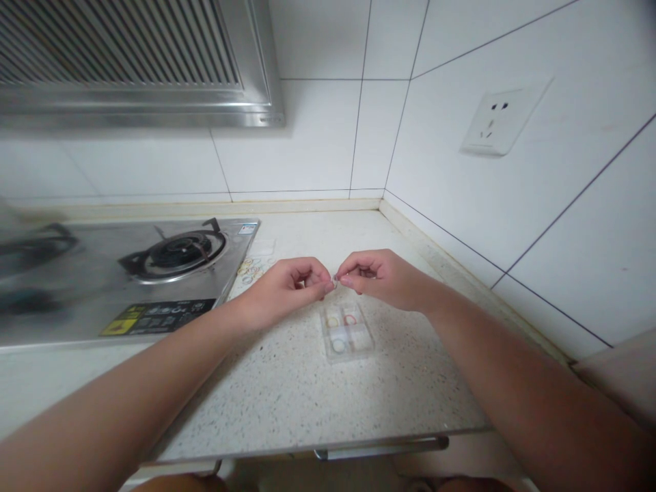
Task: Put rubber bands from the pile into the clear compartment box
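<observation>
My left hand (307, 279) and my right hand (370, 273) meet above the counter, fingertips almost touching. Both pinch a small pale thing (335, 280), which looks like a thin ring, though the fingers partly hide it. Just below them on the counter is a clear plastic compartment box (353, 354). Inside it lie a yellow ring (333, 321), a red ring (350, 319) and a pale bluish ring (339, 346), each in its own compartment. Left of my left hand, several loose rings (250, 270) in yellow and pale colours are scattered by the stove's edge.
A steel gas stove (154, 290) with a black burner (180, 250) fills the left side, under a range hood (256, 61). Behind the rings lies a clear flat piece (262, 247). The tiled right wall carries a socket (499, 119). A drawer handle (382, 449) sits below the speckled counter (287, 396).
</observation>
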{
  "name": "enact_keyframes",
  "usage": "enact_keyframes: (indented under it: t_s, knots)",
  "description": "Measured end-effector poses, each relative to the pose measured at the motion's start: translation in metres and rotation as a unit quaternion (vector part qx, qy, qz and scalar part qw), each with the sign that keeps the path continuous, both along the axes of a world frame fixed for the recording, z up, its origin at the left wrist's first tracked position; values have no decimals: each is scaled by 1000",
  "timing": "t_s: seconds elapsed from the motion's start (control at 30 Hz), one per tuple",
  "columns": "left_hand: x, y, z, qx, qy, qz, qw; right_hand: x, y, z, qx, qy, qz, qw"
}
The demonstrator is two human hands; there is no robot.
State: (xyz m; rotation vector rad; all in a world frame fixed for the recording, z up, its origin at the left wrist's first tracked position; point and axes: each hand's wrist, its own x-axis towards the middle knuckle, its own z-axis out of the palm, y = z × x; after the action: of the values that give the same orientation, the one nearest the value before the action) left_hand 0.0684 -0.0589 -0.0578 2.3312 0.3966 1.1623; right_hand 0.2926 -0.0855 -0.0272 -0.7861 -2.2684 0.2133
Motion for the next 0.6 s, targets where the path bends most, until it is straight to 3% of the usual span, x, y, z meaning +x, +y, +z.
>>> enact_keyframes:
  t_s: [0.6]
  knots:
    - [-1, 2, 1, 6, 1, 8, 1000, 1, 0, 0, 11, 31, 14, 999]
